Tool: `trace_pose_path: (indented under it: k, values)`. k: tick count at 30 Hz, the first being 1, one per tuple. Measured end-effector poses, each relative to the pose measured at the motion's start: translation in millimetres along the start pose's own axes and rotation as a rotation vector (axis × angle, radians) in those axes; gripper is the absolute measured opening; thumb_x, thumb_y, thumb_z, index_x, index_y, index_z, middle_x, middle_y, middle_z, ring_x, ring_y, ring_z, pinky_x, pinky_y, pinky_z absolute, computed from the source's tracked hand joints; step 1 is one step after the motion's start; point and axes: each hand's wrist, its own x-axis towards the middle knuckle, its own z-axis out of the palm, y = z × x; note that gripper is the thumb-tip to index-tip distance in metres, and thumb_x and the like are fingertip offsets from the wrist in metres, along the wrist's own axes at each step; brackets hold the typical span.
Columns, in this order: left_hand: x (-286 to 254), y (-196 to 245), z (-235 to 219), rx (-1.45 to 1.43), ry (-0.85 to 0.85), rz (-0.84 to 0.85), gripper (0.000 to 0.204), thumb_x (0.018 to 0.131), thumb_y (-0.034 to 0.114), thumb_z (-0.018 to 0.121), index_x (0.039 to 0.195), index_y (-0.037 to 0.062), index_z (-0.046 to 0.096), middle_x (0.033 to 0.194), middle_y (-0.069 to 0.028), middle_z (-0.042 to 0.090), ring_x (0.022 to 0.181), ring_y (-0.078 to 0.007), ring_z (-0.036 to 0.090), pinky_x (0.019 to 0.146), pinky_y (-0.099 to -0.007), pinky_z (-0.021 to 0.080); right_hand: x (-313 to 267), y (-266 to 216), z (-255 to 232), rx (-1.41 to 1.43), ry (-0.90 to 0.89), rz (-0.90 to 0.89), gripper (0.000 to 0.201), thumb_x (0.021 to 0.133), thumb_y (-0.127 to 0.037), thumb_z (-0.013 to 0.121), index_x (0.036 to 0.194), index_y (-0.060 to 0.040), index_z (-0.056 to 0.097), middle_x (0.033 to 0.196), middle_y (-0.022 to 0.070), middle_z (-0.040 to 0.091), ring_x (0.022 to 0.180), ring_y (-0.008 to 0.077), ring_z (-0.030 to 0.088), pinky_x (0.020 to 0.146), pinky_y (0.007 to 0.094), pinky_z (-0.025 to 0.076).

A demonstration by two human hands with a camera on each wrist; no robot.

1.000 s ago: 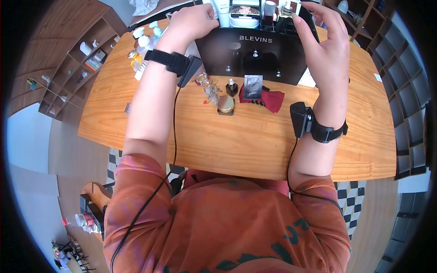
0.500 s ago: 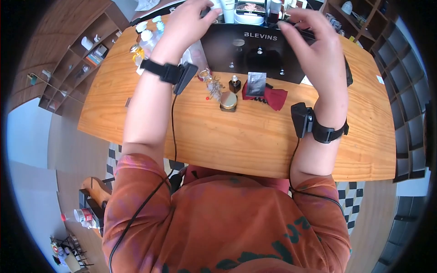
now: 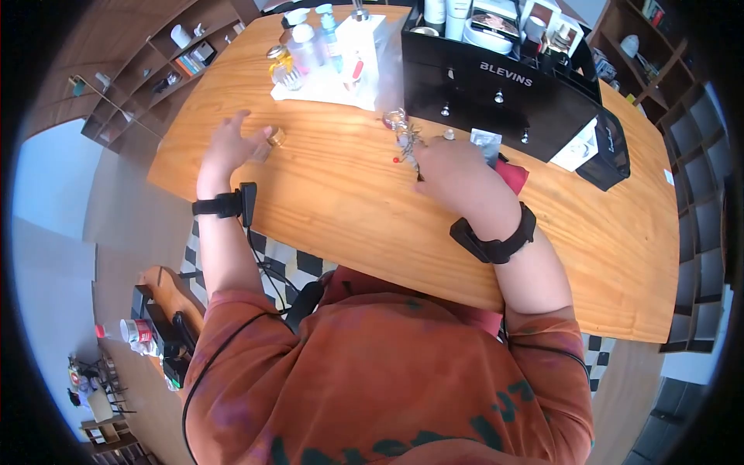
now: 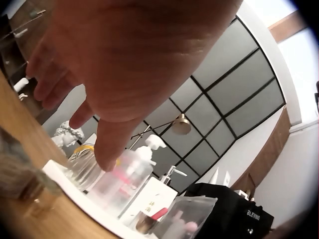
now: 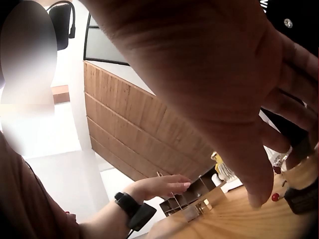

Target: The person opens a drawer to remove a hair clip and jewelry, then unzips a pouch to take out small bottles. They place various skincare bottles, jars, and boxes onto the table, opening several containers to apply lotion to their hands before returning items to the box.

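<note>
The left hand (image 3: 229, 146) (image 4: 124, 64) is spread over the table's left part, its thumb beside a small gold-capped bottle (image 3: 275, 138); whether they touch cannot be told. The right hand (image 3: 465, 177) (image 5: 214, 79) reaches low over the table, palm down, thumb apart from the fingers. By its fingertips stands a dark jar with a gold lid (image 5: 302, 172), largely hidden in the head view. A dried sprig (image 3: 408, 141) lies just beyond these fingertips. Behind the hand are a silver sachet (image 3: 486, 145) and a red bow (image 3: 513, 177), partly covered.
A black BLEVINS drawer box (image 3: 496, 97) full of cosmetics stands at the back right, a black mesh basket (image 3: 607, 155) at its side. Pump bottles (image 3: 308, 48) and a white carton stand on a white tray (image 3: 298, 97) at the back left.
Both hands have come away from the top of the drawer box: the left down and leftward, the right down onto the middle of the table. The head view has shifted, showing more of the back.
</note>
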Motion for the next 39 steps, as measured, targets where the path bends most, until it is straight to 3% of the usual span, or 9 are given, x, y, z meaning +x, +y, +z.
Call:
trace_pose_path:
  k: [2, 11, 14, 16, 18, 20, 22, 28, 39]
  values:
    - [-11, -1, 4, -0.101, -0.192, -0.083, 0.076, 0.086, 0.045, 0.079, 0.147, 0.0079, 0.052, 0.134, -0.0252, 0.059, 0.124, -0.0377, 0.060, 0.103, -0.0444, 0.049, 4, -1, 5, -0.017, -0.047, 0.026, 0.040, 0.083, -0.029, 0.079, 0.109, -0.0023, 0.065, 0.107, 0.0182, 0.068, 0.096, 0.0366, 0.069, 0.080, 0.0466, 0.056]
    - [4, -13, 47, -0.195, -0.258, 0.125, 0.054, 0.092, 0.030, 0.076, 0.136, 0.0062, 0.056, 0.128, -0.0225, 0.061, 0.115, -0.0375, 0.062, 0.096, -0.0440, 0.051, 1, 9, 1, 0.064, 0.046, -0.135, 0.032, 0.084, -0.016, 0.076, 0.111, -0.0035, 0.064, 0.104, 0.0147, 0.067, 0.096, 0.0365, 0.068, 0.080, 0.0455, 0.055]
    - [8, -2, 54, -0.221, -0.307, 0.206, 0.041, 0.095, 0.022, 0.071, 0.130, 0.0068, 0.056, 0.122, -0.0214, 0.061, 0.111, -0.0380, 0.062, 0.095, -0.0439, 0.050, -10, -4, -45, 0.251, 0.184, -0.126, 0.037, 0.083, -0.015, 0.079, 0.116, -0.0052, 0.065, 0.102, 0.0128, 0.067, 0.089, 0.0316, 0.068, 0.077, 0.0402, 0.055]
    - [0, 7, 61, -0.240, -0.283, 0.286, 0.039, 0.095, 0.019, 0.070, 0.130, 0.0078, 0.056, 0.119, -0.0205, 0.061, 0.110, -0.0377, 0.061, 0.095, -0.0436, 0.050, -8, 6, -63, 0.379, 0.534, -0.159, 0.044, 0.083, -0.015, 0.082, 0.122, -0.0049, 0.065, 0.100, 0.0106, 0.067, 0.084, 0.0245, 0.067, 0.074, 0.0341, 0.055]
    - [-10, 18, 66, -0.258, -0.259, 0.364, 0.038, 0.095, 0.015, 0.069, 0.131, 0.0087, 0.056, 0.115, -0.0196, 0.061, 0.109, -0.0374, 0.061, 0.095, -0.0433, 0.050, 0, 20, -84, 0.405, 0.676, -0.109, 0.035, 0.087, -0.021, 0.076, 0.117, -0.0051, 0.067, 0.101, 0.0187, 0.067, 0.093, 0.0358, 0.069, 0.081, 0.0436, 0.055]
    - [-20, 33, 68, -0.339, -0.291, 0.519, 0.040, 0.094, 0.012, 0.069, 0.132, 0.0100, 0.057, 0.111, -0.0184, 0.060, 0.110, -0.0372, 0.060, 0.095, -0.0428, 0.049, 16, 39, -101, 0.224, 0.915, -0.161, 0.037, 0.087, -0.020, 0.077, 0.118, -0.0027, 0.067, 0.107, 0.0169, 0.070, 0.092, 0.0336, 0.070, 0.081, 0.0402, 0.056]
    - [-30, 54, 60, -0.327, -0.352, 0.524, 0.035, 0.096, 0.011, 0.065, 0.131, 0.0103, 0.058, 0.121, -0.0157, 0.059, 0.118, -0.0348, 0.056, 0.101, -0.0416, 0.046, 30, 52, -115, 0.221, 0.911, -0.087, 0.039, 0.087, -0.021, 0.078, 0.119, -0.0020, 0.067, 0.106, 0.0165, 0.070, 0.096, 0.0354, 0.069, 0.085, 0.0416, 0.056]
    - [-50, 93, 58, -0.464, -0.480, 0.758, 0.041, 0.090, 0.011, 0.073, 0.130, 0.0096, 0.061, 0.109, -0.0150, 0.061, 0.108, -0.0349, 0.060, 0.093, -0.0431, 0.049, 63, 60, -120, -0.128, 0.794, 0.056, 0.029, 0.092, -0.030, 0.069, 0.111, -0.0093, 0.071, 0.104, 0.0170, 0.070, 0.102, 0.0372, 0.068, 0.086, 0.0463, 0.055]
    - [-64, 97, 46, -0.350, -0.307, 0.610, 0.062, 0.080, 0.033, 0.084, 0.132, 0.0102, 0.061, 0.108, -0.0144, 0.059, 0.108, -0.0350, 0.058, 0.090, -0.0423, 0.050, 86, 71, -113, -0.071, 0.500, 0.207, 0.024, 0.094, -0.027, 0.062, 0.108, -0.0127, 0.075, 0.104, 0.0168, 0.074, 0.101, 0.0382, 0.070, 0.089, 0.0489, 0.055]
